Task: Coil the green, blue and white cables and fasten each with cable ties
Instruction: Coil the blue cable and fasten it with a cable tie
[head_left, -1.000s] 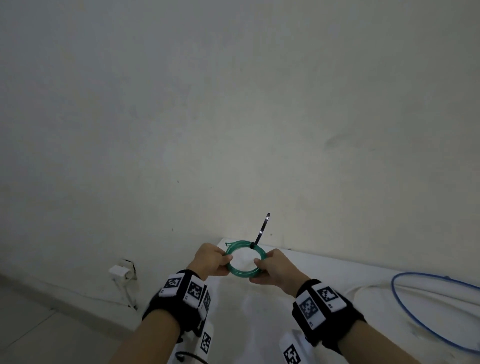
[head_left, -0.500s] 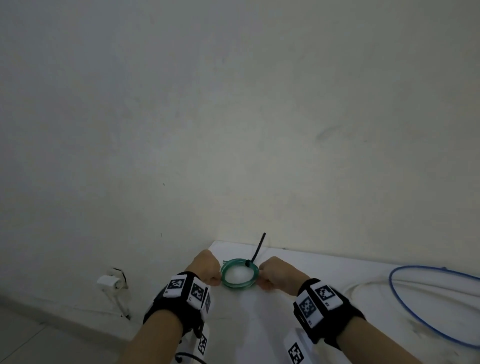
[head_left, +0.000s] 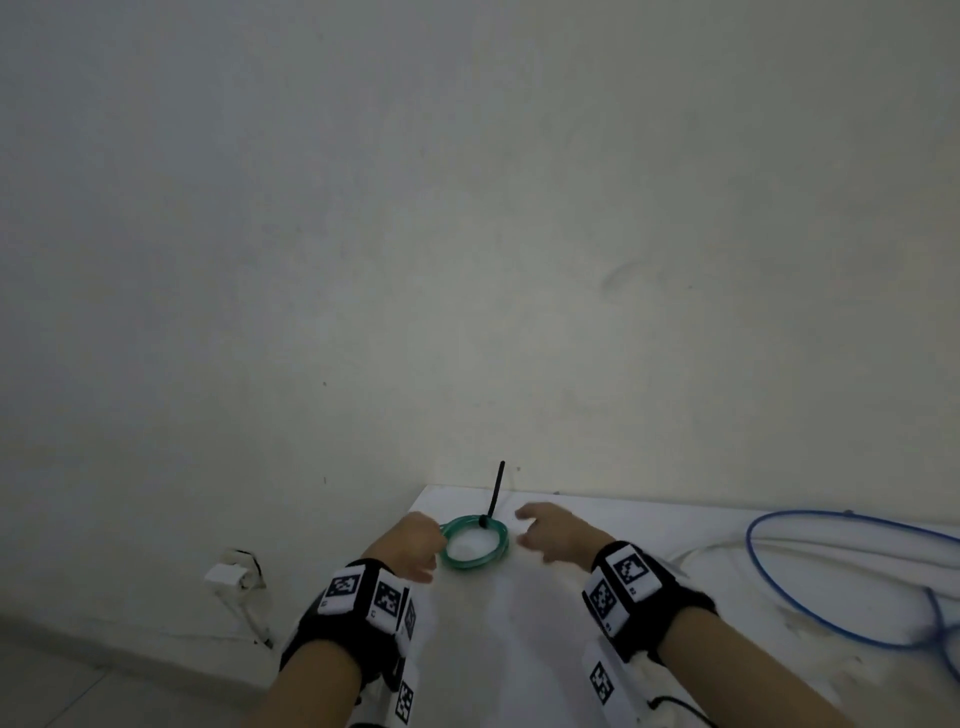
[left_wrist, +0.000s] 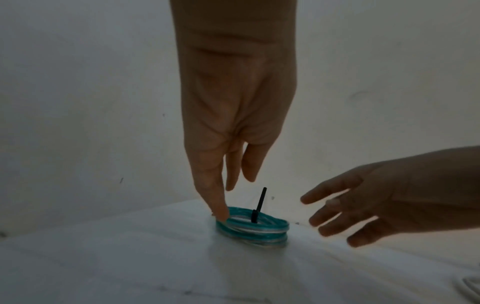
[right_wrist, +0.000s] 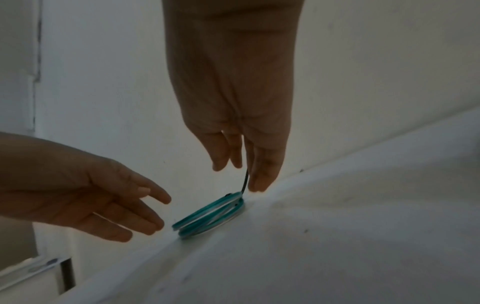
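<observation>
The green cable (head_left: 470, 560) lies coiled flat on the white table (head_left: 519, 623), near its far left corner. A black cable tie (head_left: 496, 491) is fastened round the coil, its tail standing upright. My left hand (head_left: 431, 551) is at the coil's left side. In the left wrist view its index fingertip (left_wrist: 221, 214) touches the coil (left_wrist: 259, 231), fingers straight. My right hand (head_left: 530, 525) hovers just right of the coil, fingers spread and empty. In the right wrist view its fingertips (right_wrist: 259, 183) hang beside the tie tail (right_wrist: 245, 182) above the coil (right_wrist: 207, 217).
A blue cable (head_left: 779, 592) lies in a loose loop on the table at the right, with a faint white cable (head_left: 691, 555) beside it. The wall stands right behind the table. The table's left edge drops to the floor, where a wall socket (head_left: 228, 574) sits.
The coil has come down from mid-air onto the table. Both hands have let go of it, and the right hand has drawn slightly to the right.
</observation>
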